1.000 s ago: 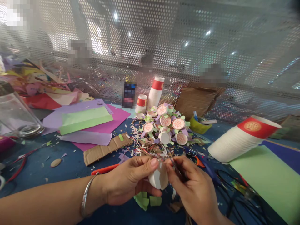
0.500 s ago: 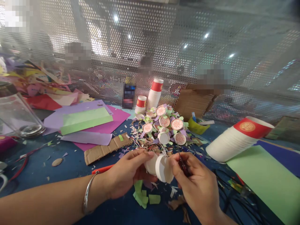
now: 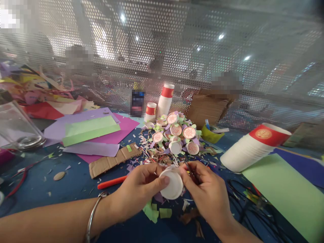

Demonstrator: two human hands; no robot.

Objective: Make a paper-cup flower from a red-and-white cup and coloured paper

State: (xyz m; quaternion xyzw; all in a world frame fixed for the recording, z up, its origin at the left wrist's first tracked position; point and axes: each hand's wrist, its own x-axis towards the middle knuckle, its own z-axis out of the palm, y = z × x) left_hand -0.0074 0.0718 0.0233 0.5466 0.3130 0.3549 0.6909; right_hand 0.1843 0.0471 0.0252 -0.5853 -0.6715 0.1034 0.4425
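Observation:
My left hand (image 3: 145,184) pinches a round white paper cup base (image 3: 172,185), its thumb lying flat on the pale face. At the right rim of the base, the fingertips of my right hand (image 3: 202,184) meet the paper. A slim dark tool (image 3: 190,171) sits in that hand, its tip pointing up and left; the fingers cover most of it. Just beyond both hands lies a heap of cup bases (image 3: 176,130), several with red printed patterns and green and purple paper tabs. Green paper pieces (image 3: 152,213) lie below my hands.
Paper cup stacks stand at the back (image 3: 164,101) and lean at the right (image 3: 255,148). Coloured sheets (image 3: 91,130), a cardboard strip (image 3: 115,159), a red pen (image 3: 111,182) and a clear container (image 3: 21,126) are on the left. Black cables (image 3: 249,202) and green paper (image 3: 286,189) lie right.
The cup base in my left hand has turned so its flat round face shows towards me. My right hand has shifted slightly left and up, keeping the dark tool. The view has moved a little.

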